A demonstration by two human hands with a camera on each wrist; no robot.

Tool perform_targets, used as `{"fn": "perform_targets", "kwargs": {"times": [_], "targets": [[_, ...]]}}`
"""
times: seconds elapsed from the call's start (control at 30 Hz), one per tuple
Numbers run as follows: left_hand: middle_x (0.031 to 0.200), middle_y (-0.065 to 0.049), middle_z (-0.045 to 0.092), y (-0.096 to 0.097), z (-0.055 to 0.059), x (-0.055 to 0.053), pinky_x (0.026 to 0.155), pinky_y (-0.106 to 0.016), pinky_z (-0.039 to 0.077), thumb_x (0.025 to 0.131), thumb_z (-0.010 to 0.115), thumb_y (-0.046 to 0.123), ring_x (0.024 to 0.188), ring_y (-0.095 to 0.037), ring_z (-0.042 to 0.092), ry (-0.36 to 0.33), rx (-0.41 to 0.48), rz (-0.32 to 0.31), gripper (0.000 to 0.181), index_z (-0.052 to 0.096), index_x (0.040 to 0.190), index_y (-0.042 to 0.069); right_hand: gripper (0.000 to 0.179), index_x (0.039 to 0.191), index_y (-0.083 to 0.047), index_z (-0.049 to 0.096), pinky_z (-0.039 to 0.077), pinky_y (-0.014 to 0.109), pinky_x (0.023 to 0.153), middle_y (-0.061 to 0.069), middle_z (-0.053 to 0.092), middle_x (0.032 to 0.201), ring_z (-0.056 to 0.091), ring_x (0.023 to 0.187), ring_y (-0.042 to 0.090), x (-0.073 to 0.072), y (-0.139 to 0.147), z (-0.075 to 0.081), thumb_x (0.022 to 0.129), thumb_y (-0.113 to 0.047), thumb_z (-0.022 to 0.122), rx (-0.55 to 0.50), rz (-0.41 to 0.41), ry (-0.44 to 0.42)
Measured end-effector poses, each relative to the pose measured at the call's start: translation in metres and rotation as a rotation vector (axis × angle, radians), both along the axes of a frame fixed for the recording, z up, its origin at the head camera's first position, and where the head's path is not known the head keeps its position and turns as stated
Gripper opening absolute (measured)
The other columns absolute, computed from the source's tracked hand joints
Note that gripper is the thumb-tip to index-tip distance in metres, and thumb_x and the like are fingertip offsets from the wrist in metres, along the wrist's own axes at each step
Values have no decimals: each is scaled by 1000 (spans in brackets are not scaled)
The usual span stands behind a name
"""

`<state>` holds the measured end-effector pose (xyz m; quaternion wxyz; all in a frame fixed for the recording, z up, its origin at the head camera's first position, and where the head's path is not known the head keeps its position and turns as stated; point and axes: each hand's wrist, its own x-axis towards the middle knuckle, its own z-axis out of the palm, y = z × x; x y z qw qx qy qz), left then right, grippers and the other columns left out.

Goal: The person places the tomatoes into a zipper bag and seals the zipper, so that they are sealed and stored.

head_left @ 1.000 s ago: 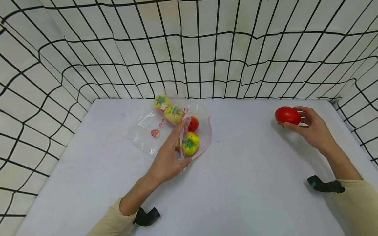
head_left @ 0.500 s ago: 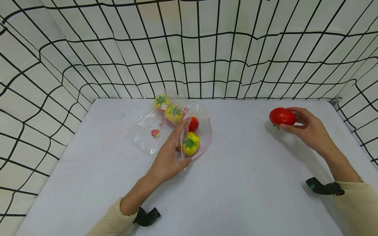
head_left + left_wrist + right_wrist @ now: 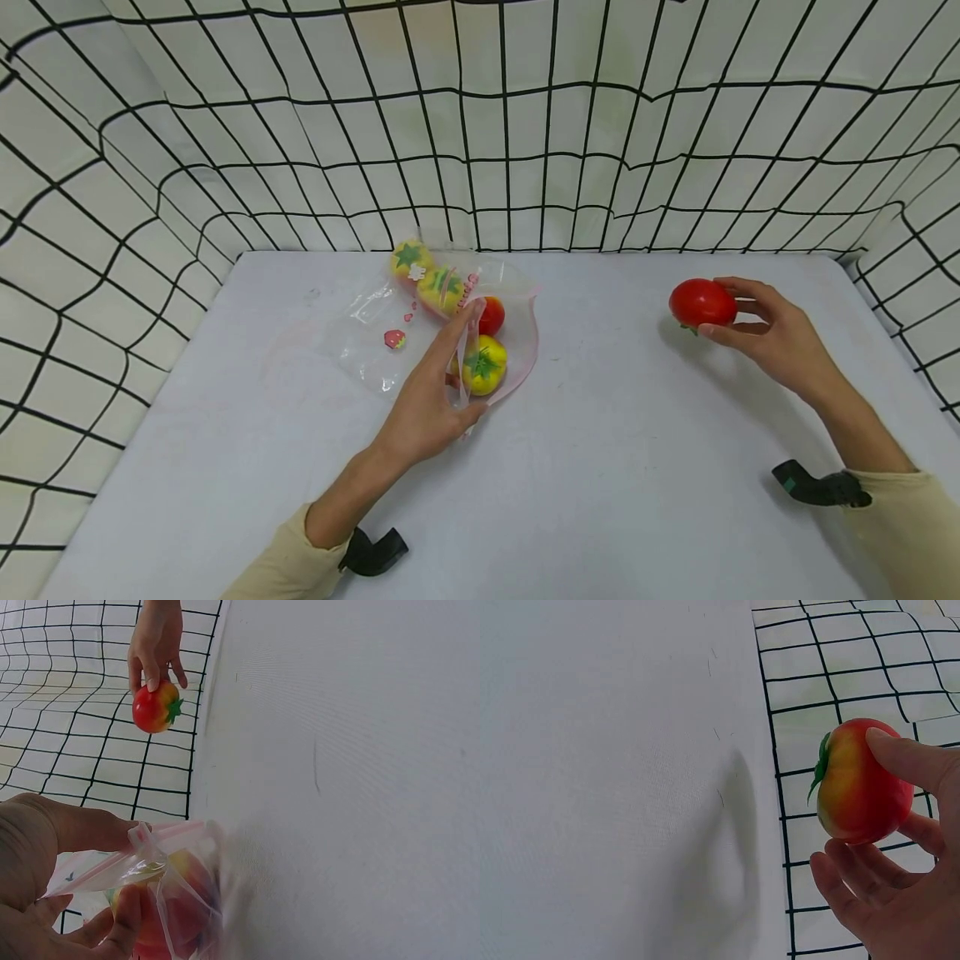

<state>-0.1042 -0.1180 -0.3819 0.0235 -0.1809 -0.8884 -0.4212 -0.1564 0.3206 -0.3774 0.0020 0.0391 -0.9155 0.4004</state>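
Observation:
My right hand [image 3: 780, 333] holds a shiny red tomato [image 3: 701, 302] above the table at the right, its shadow falling below. In the right wrist view the tomato [image 3: 866, 780] shows a yellowish end with a green calyx, pinched between thumb and fingers. My left hand [image 3: 427, 400] grips the mouth of a clear plastic bag [image 3: 367, 367] with pink trim and a strawberry print. Thumb and fingers are spread at the bag's opening. Inside are several tomatoes, among them a yellow one [image 3: 484, 367] and a red one [image 3: 491, 316] near the mouth.
A white table [image 3: 600, 467] carries the bag. Black wire grid [image 3: 547, 158] over white panels rises along its back and both sides. Dark wrist cameras [image 3: 373, 552] sit at both cuffs.
My right hand has moved left and slightly nearer with the tomato. The left hand and the bag have stayed in place.

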Motion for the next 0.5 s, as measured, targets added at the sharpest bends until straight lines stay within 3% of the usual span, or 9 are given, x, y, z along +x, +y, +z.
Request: {"fn": "perform_targets", "kwargs": {"times": [0.07,0.3,0.5], "targets": [[174,13,22,0,-1,0,90,-34,64,73,92,3,150,-19,41,3,0,0,125,17,167,36,78,162,-16,35,48,1,73,24,43,158,55,125,41,0,-1,0,96,-26,76,6,7,17],[174,13,22,0,-1,0,89,-33,64,73,92,3,149,-19,42,9,7,0,126,17,167,37,79,161,-17,38,47,-1,76,23,47,154,49,110,-4,3,-6,-1,93,-20,79,6,20,74],[174,13,22,0,-1,0,89,-32,64,73,92,3,150,-19,41,6,11,-2,126,16,167,37,79,159,-15,40,46,-3,79,21,49,152,47,111,-11,6,-12,2,91,-14,80,-7,52,129]]}}
